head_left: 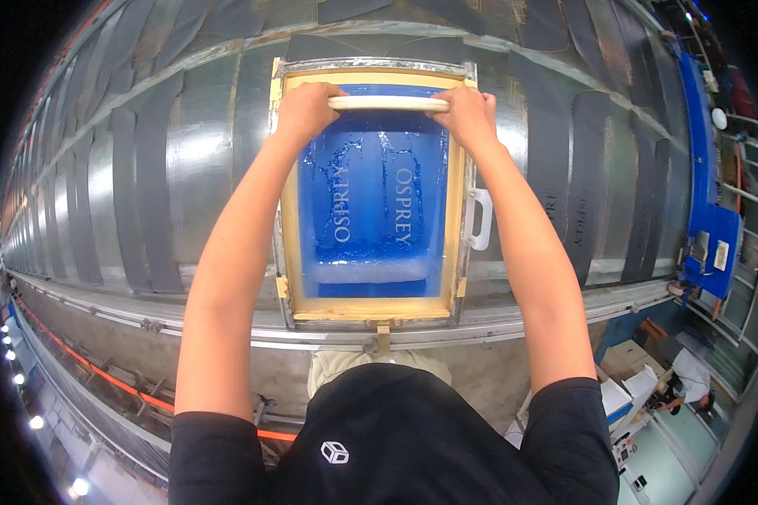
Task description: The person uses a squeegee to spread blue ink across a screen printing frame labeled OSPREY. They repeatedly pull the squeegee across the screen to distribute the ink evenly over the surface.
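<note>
Both arms reach forward over a screen-printing frame with yellow-taped edges and a blue mesh. Pale lettering shows in the mesh, and wet ink streaks run across it. A pale squeegee lies crosswise near the frame's far end. My left hand is closed round its left end, and my right hand round its right end. A whitish band of ink crosses the near part of the mesh. Beside the frame's right edge is a white handle.
The frame sits on a long shiny table laid with dark fabric strips. A metal rail runs along its near edge. A blue metal unit stands at the right. Another person is farther off at the lower right.
</note>
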The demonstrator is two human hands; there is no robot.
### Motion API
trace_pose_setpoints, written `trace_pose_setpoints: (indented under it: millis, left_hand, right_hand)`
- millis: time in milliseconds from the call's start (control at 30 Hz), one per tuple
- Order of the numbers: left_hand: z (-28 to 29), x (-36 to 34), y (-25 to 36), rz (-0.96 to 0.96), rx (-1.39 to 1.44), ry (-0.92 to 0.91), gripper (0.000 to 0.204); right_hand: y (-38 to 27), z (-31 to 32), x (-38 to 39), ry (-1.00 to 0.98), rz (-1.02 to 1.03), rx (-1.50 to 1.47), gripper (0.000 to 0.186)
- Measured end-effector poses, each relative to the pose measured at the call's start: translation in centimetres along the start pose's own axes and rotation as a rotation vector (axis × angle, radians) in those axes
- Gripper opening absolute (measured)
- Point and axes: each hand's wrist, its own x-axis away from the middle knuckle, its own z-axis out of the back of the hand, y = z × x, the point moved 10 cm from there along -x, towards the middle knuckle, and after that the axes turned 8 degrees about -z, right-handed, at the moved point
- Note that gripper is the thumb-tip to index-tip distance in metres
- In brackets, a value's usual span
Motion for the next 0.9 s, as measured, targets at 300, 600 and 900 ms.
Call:
trace_pose_setpoints:
  millis: [300, 600, 900]
  left_hand:
    - [-3.5, 17.7, 6.4, -0.038, 0.102, 0.062, 0.037]
    - [-5.7, 32.6, 12.0, -0.13, 0.03, 0.15, 0.043]
    - [-6.6, 32.4, 12.3, -0.178, 0.215, 0.02, 0.055]
  right_hand:
    - [-0.5, -3.7, 19.5, 0.013, 0.095, -0.059, 0.047]
    - [0.1, -5.0, 31.9, -0.106, 0.142, -0.268, 0.05]
    - [16.3, -6.3, 17.1, 0.425, -0.397, -0.574, 0.038]
